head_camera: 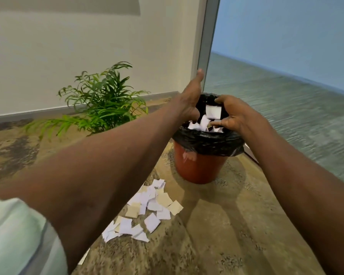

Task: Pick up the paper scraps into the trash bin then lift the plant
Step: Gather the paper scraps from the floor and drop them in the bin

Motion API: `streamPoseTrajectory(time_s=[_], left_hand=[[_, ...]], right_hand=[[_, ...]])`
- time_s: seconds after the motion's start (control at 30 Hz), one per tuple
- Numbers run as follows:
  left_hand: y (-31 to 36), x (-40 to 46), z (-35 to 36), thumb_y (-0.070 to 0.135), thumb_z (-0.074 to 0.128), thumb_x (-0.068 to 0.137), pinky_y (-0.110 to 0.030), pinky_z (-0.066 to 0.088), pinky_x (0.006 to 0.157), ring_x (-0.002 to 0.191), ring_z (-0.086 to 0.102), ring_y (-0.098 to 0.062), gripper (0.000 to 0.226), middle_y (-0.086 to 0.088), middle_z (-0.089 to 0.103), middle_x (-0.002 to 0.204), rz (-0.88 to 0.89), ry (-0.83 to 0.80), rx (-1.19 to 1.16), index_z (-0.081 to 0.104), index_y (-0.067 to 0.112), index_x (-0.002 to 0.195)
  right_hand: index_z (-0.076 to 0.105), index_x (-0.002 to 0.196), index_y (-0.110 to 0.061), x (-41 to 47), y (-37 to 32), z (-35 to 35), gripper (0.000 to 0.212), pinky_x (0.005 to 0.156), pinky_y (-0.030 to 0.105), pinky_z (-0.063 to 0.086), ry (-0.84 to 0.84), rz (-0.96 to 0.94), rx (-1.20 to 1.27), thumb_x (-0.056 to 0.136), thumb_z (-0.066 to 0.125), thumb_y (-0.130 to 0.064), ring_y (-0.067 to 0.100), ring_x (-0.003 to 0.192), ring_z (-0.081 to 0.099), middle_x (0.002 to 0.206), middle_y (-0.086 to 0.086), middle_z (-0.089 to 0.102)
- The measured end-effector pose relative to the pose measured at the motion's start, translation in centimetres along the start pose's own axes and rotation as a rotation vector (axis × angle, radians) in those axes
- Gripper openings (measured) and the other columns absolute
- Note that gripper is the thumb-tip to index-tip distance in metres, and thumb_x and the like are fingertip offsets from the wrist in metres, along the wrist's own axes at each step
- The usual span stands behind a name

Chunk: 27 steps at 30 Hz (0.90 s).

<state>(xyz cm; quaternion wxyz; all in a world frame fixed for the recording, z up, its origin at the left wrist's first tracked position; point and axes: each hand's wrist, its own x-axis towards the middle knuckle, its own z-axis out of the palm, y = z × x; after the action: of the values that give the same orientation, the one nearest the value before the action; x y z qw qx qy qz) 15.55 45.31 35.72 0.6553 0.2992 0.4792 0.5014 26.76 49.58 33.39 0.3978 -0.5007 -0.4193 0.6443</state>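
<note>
We seem to be in an office: patterned carpet [216,225] beneath a glass partition [286,56], beside a plain wall [77,56].

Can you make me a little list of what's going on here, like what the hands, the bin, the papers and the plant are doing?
left hand: open, over the bin
right hand: fingers curled over the bin, scraps dropping beneath it
bin: red, black bag, scraps inside
floor scraps: pile in front of the bin, not yet picked up
plant: on the floor, left of the bin, untouched
</note>
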Motion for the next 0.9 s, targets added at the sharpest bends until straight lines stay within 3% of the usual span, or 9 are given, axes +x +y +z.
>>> streamPoseTrajectory(time_s=[0.1, 0.2, 0.3, 0.37, 0.4, 0.43, 0.5, 0.67, 0.9], left_hand=[[-0.8, -0.2, -0.2, 0.074, 0.037, 0.089, -0.054, 0.034, 0.112, 0.133, 0.043, -0.041, 0.088, -0.022, 0.034, 0.152, 0.107, 0.055, -0.133, 0.027, 0.012, 0.151], [-1.6, -1.1, -1.2, 0.063, 0.035, 0.096, -0.050, 0.025, 0.118, 0.144, 0.025, -0.042, 0.083, -0.026, 0.019, 0.157, 0.206, 0.098, -0.251, 0.012, 0.008, 0.154], [-2.6, -2.9, -2.7, 0.057, 0.038, 0.098, -0.043, 0.036, 0.114, 0.136, 0.042, -0.040, 0.080, -0.029, 0.039, 0.147, 0.239, 0.079, -0.387, 0.024, -0.002, 0.150], [-3.6, -4.4, -3.8, 0.055, 0.038, 0.099, -0.038, 0.047, 0.104, 0.125, 0.055, -0.034, 0.072, -0.025, 0.054, 0.137, 0.283, 0.085, -0.444, 0.036, -0.002, 0.144], [-4.0, -5.2, -4.3, 0.054, 0.037, 0.100, -0.036, 0.050, 0.099, 0.120, 0.059, -0.032, 0.069, -0.023, 0.058, 0.133, 0.305, 0.104, -0.465, 0.040, -0.001, 0.141], [-4.5, -6.2, -4.8, 0.053, 0.036, 0.101, -0.034, 0.052, 0.095, 0.116, 0.063, -0.030, 0.066, -0.022, 0.061, 0.129, 0.321, 0.132, -0.485, 0.043, 0.000, 0.139], [-5.6, -8.5, -6.1, 0.051, 0.035, 0.102, -0.032, 0.054, 0.088, 0.104, 0.066, -0.026, 0.060, -0.019, 0.064, 0.125, 0.347, 0.211, -0.521, 0.048, 0.001, 0.134], [-11.7, -15.3, -10.9, 0.040, 0.035, 0.105, -0.028, 0.055, 0.078, 0.097, 0.067, -0.022, 0.044, -0.016, 0.066, 0.121, 0.344, 0.424, -0.358, 0.053, 0.004, 0.124], [-20.7, -24.9, -20.8, 0.032, 0.045, 0.102, -0.032, 0.057, 0.075, 0.081, 0.070, -0.021, 0.028, -0.007, 0.073, 0.094, 0.225, 0.776, -0.254, 0.061, 0.010, 0.106]], right_hand=[[0.045, 0.125, -0.010, 0.1, 0.4, -0.1, 0.032, 0.108, 0.062, 0.037, 0.074, -0.038, 0.086, 0.094, 0.046, -0.005, 0.041, 0.135, 0.038, 0.151, 0.017, 0.033], [0.040, 0.141, -0.010, 0.0, 0.9, 0.2, 0.050, 0.108, 0.059, 0.037, 0.109, -0.051, 0.155, 0.092, 0.045, 0.000, 0.040, 0.138, 0.037, 0.155, 0.018, 0.030], [0.047, 0.136, -0.005, -0.7, 1.3, 1.4, 0.043, 0.107, 0.051, 0.042, 0.098, -0.078, 0.150, 0.092, 0.047, 0.000, 0.037, 0.128, 0.048, 0.143, 0.020, 0.044], [0.054, 0.123, -0.003, -1.6, 1.6, 2.8, 0.030, 0.091, 0.041, 0.056, 0.132, -0.141, 0.107, 0.093, 0.049, -0.003, 0.027, 0.094, 0.059, 0.109, 0.017, 0.058], [0.059, 0.108, -0.005, -2.2, 1.8, 3.6, 0.018, 0.072, 0.034, 0.061, 0.139, -0.192, 0.084, 0.093, 0.049, -0.003, 0.020, 0.073, 0.056, 0.087, 0.011, 0.058], [0.060, 0.092, -0.008, -3.1, 1.9, 4.5, 0.014, 0.053, 0.027, 0.056, 0.119, -0.245, 0.057, 0.093, 0.047, -0.003, 0.016, 0.058, 0.050, 0.070, 0.006, 0.054], [0.060, 0.072, -0.013, -4.8, 3.0, 6.4, 0.023, 0.042, 0.024, 0.044, 0.084, -0.390, -0.064, 0.092, 0.048, -0.009, 0.012, 0.045, 0.049, 0.057, 0.002, 0.057], [0.072, 0.073, -0.017, -10.2, 8.7, 12.2, 0.021, 0.052, 0.031, 0.052, -0.055, -0.731, -0.415, 0.087, 0.056, -0.023, 0.015, 0.047, 0.062, 0.056, 0.002, 0.068], [0.076, 0.087, -0.009, -15.4, 17.8, 20.6, 0.018, 0.060, 0.031, 0.057, -0.434, -0.744, -0.714, 0.090, 0.059, -0.012, 0.011, 0.057, 0.065, 0.066, 0.004, 0.069]])
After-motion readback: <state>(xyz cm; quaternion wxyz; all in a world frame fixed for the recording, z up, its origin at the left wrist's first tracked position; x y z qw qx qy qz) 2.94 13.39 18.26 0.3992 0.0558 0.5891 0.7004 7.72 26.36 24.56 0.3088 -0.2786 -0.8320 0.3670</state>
